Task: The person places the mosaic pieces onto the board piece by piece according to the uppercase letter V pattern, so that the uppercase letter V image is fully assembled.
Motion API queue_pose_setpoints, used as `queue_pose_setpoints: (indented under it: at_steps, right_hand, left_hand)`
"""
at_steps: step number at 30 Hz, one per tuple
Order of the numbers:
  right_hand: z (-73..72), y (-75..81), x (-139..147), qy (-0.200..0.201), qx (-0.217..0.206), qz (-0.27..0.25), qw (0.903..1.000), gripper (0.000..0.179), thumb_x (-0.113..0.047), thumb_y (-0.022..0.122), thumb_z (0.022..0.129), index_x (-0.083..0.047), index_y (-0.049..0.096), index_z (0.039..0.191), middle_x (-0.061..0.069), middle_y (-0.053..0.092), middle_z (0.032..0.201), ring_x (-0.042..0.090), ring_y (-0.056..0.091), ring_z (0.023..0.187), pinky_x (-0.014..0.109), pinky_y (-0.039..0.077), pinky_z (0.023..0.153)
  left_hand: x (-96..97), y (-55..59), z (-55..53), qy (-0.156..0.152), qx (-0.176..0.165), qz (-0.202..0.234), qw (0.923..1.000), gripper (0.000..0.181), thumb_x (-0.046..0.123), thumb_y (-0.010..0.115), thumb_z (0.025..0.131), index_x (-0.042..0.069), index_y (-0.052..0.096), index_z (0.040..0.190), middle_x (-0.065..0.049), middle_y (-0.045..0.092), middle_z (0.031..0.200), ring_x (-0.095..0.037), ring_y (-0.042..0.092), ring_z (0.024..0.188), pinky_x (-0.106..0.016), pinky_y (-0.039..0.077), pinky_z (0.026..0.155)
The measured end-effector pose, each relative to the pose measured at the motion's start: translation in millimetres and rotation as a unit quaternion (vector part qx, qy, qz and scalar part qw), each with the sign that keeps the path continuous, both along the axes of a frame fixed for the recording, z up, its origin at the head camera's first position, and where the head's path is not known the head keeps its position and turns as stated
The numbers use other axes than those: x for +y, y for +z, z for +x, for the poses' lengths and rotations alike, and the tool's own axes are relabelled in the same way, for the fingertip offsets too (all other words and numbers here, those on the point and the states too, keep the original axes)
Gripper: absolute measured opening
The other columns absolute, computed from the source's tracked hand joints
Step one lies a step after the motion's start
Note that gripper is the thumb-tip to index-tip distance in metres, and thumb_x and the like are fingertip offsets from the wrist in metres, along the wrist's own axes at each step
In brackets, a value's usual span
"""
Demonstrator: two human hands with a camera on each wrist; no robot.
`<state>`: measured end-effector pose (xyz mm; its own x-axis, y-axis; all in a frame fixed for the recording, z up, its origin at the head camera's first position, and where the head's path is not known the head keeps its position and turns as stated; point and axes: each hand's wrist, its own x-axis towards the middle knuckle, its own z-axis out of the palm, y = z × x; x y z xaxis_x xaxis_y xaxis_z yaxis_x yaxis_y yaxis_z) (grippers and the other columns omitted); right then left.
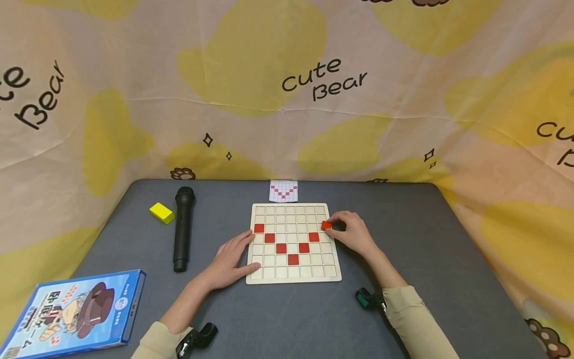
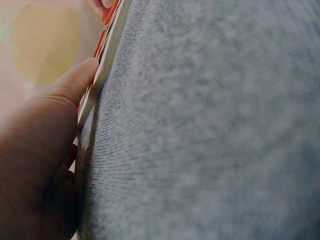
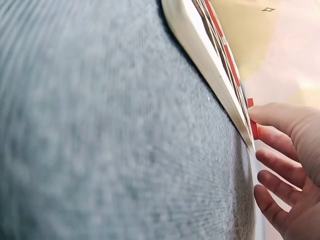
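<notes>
A cream grid board [image 1: 269, 273] lies flat on the grey table, with several red square tiles set in its cells in a V shape. At the board's right edge my right hand [image 1: 354, 233] pinches a red tile [image 1: 326, 225] between thumb and index finger, over the upper right cells. The right wrist view shows this red tile [image 3: 253, 120] tilted against the board's surface. My left hand [image 1: 228, 263] rests along the left edge of the board, fingers extended and thumb [image 2: 82, 80] on the rim.
A small card [image 1: 283, 191] printed with a red V pattern lies behind the board. To the left are a black microphone [image 1: 183, 229] and a yellow block [image 1: 162, 213]. A blue picture box [image 1: 76, 314] sits at the table's front left. A patterned cloth [image 1: 251, 60] hangs behind.
</notes>
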<state>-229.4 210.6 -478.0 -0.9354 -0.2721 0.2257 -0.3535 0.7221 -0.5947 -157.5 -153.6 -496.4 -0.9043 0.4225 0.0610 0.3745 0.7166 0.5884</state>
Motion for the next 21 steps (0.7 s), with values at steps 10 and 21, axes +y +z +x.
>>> queue_pose_setpoints:
  at_steps: [10,21]
  right_hand:
    - [0.5,-0.7,-5.5,0.017,0.000,0.007,0.9998,0.026,-0.017,0.079,0.082,-0.007,0.073,0.105,0.014,0.065,0.116,0.036,0.053,0.112,0.054,0.037,0.098]
    - [3.5,-2.3,-4.0,0.024,-0.027,0.006,0.9993,0.031,-0.020,0.076,0.085,-0.009,0.072,0.114,0.016,0.060,0.124,0.037,0.049,0.116,0.055,0.037,0.099]
  left_hand:
    - [0.1,0.6,0.5,-0.002,0.001,-0.001,1.0000,0.082,0.047,0.067,0.089,0.005,0.034,0.151,-0.012,0.028,0.157,-0.034,0.028,0.142,-0.060,0.022,0.107]
    - [0.2,-1.0,1.3,-0.003,0.004,0.005,1.0000,0.081,0.045,0.067,0.089,0.004,0.035,0.150,-0.012,0.029,0.157,-0.035,0.028,0.141,-0.061,0.022,0.107]
